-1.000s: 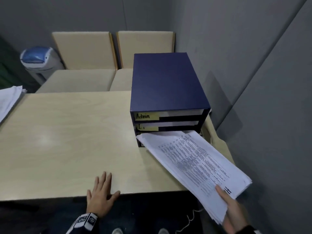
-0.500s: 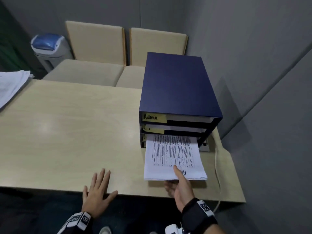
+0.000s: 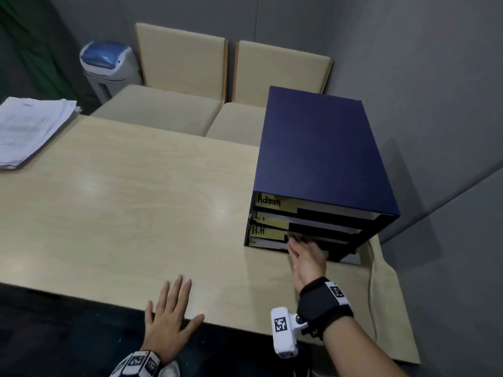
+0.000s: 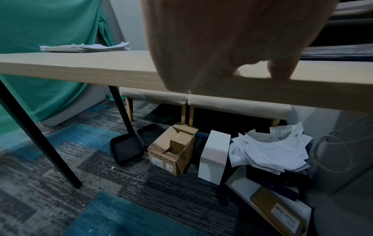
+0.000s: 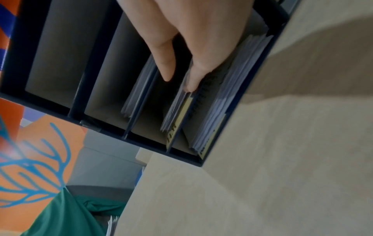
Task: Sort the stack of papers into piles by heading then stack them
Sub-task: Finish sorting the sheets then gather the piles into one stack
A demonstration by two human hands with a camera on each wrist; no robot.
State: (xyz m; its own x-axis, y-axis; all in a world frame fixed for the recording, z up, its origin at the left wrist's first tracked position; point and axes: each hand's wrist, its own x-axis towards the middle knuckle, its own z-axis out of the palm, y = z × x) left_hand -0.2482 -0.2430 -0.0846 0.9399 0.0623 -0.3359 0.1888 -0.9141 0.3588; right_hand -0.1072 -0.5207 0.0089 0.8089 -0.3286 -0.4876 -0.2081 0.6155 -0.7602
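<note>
Four labelled slots front the blue sorter box (image 3: 324, 148), which stands on the table (image 3: 122, 202) at about 2 o'clock from the person. Item, right hand (image 3: 307, 258): fingers straight and together, reaching into the third slot down, marked "H.R"; in the right wrist view the fingertips (image 5: 191, 83) press on the edge of the papers (image 5: 175, 110) lodged there, pinching nothing. Change: half a second ago that sheaf hung out of the box front with the hand at its near edge; it now sits pushed home, only its edges showing. Item, left hand (image 3: 168, 319): flat and spread on the near table edge at 6 o'clock, holding nothing, unmoved from before. Item, unsorted stack of papers (image 3: 30, 129): loose, at the far-left corner of the table, about 10 o'clock, well apart from both hands. Item, two beige chairs (image 3: 234, 85) beyond the table at 12 o'clock; a blue-lidded bin (image 3: 107, 66) left of them.
</note>
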